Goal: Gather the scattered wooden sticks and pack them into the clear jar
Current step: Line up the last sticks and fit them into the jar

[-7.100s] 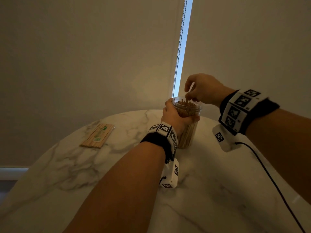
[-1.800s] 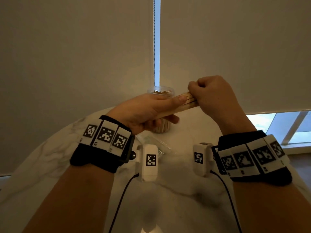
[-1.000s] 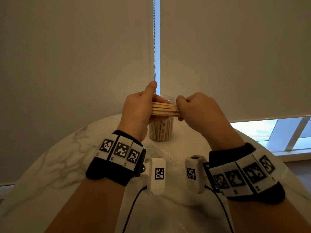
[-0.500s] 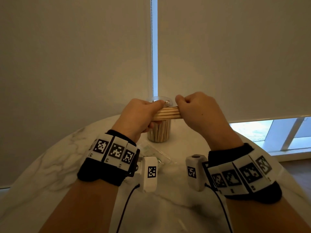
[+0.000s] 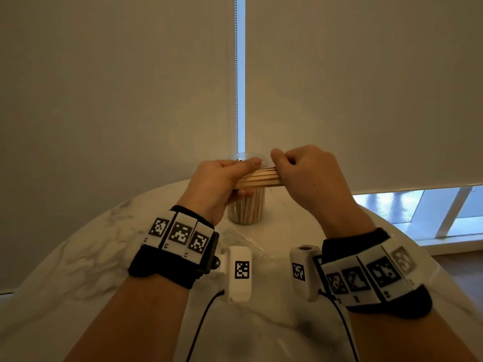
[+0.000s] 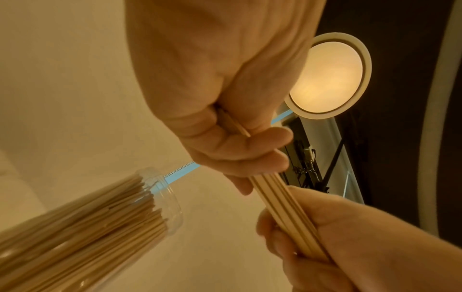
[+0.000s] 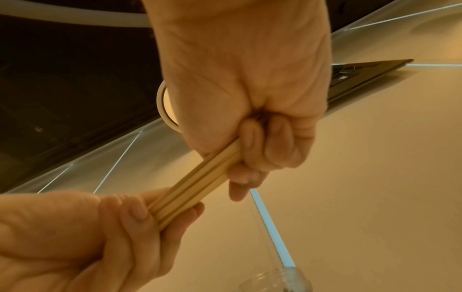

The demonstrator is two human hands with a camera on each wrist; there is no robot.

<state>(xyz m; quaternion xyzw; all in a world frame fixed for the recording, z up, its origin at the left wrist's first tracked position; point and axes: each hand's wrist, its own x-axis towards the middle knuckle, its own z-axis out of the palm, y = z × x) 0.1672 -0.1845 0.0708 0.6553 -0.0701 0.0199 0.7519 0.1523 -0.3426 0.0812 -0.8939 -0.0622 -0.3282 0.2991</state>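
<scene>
Only wrist-side: stick tip (image 6: 243, 131) past palm

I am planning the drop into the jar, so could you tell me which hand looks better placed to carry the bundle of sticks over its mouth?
Probably the left hand: it sits nearer the jar. Both it and the right hand hold the stick bundle.

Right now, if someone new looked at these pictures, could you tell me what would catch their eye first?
Most striking is the bundle of wooden sticks, held level above the table between the left hand and the right hand, each gripping one end. Just behind it on the marble table stands the clear jar, open and already packed with upright sticks. A bright slit of daylight runs between the two blinds above.
</scene>
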